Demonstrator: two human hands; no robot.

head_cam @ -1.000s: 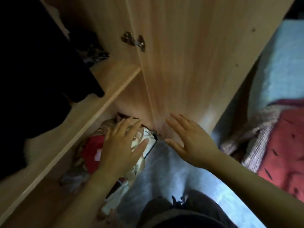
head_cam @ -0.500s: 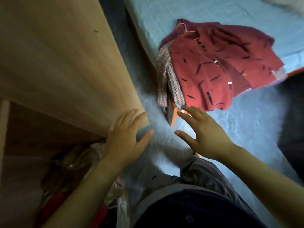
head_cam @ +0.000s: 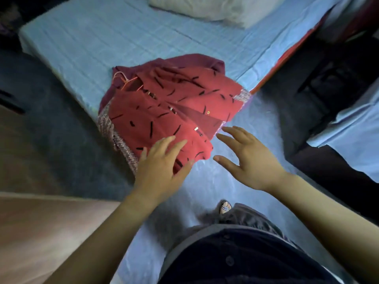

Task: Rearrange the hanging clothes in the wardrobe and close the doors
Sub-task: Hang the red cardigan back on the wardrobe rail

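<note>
— Hidden?
— Barely see the wardrobe panel, blurred, cut off lower left.
— Since before?
— Turned from it toward red clothes heaped on the bed corner; left hand, right hand spread, holding nothing.

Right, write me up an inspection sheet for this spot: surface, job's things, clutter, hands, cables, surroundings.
Surface: bed with a pale blue sheet; pillow at its far end.
Job's things: red garment with black dashes heaped on the bed's near corner, orange hanger showing at its collar; maroon piece and woven patterned piece under it. Wardrobe panel at lower left.
Clutter: nothing seen.
Hands: left hand open, fingers spread over the red garment's lower edge, contact unclear; right hand open beside it, holding nothing.
Cables: nothing seen.
Surroundings: pale floor, dark furniture at right, the person's sandalled foot.
</note>
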